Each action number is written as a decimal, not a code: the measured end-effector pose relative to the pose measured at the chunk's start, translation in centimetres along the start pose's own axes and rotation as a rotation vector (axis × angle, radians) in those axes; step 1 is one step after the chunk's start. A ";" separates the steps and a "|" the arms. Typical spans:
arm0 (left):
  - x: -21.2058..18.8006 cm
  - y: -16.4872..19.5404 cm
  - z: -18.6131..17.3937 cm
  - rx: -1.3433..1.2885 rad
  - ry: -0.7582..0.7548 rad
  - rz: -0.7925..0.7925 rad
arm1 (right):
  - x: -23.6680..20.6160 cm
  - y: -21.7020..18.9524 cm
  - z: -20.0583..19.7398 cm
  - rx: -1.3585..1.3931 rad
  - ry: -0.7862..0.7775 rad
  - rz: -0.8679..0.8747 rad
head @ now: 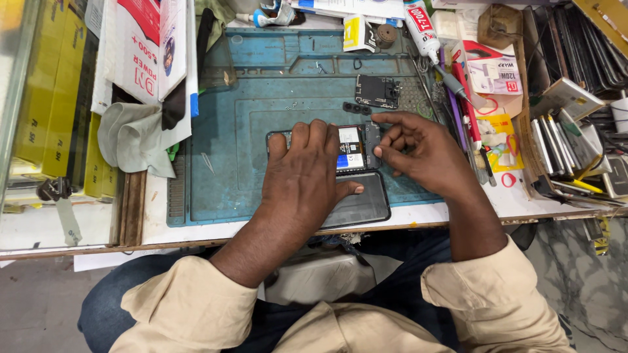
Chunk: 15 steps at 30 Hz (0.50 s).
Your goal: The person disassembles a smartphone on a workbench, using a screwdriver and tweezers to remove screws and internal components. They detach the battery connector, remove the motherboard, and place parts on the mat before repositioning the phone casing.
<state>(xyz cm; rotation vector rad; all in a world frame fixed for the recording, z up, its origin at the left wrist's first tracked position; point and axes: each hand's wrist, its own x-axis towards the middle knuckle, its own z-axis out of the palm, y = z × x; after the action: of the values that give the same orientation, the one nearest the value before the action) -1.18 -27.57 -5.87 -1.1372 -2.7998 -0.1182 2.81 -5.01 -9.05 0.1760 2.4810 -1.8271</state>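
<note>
An opened phone (353,149) lies back-up on the blue work mat (242,124), its battery and inner parts showing. My left hand (302,176) lies flat over its left half and holds it down, thumb stretched along its lower edge. My right hand (415,150) rests at the phone's right end, thumb and forefinger pinched at a small dark part on its upper right corner. A black phone panel (366,206) lies just below, partly under my left hand. A dark circuit board (377,90) and a small black camera piece (356,107) sit on the mat behind.
Pens, tweezers and tools (468,124) lie along the mat's right side, with a glue tube (420,29) behind. A stack of phones and panels (562,144) fills the right. A grey cloth (134,137) and yellow boxes (55,98) sit left. The bench edge (196,238) runs near me.
</note>
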 end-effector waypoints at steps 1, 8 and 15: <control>0.0 0.0 0.0 -0.005 0.015 0.000 | 0.1 0.0 0.0 0.002 -0.001 0.001; 0.6 0.5 0.5 0.000 0.096 -0.043 | 0.4 0.0 0.2 -0.109 -0.002 -0.058; 1.0 2.3 1.5 0.025 0.136 -0.121 | -0.5 -0.8 0.1 -0.368 0.018 -0.085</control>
<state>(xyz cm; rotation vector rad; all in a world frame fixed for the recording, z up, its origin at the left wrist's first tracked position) -0.40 -25.11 -7.18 -0.9170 -2.7397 -0.1638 3.19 -5.40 -8.32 0.0700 2.8183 -1.3615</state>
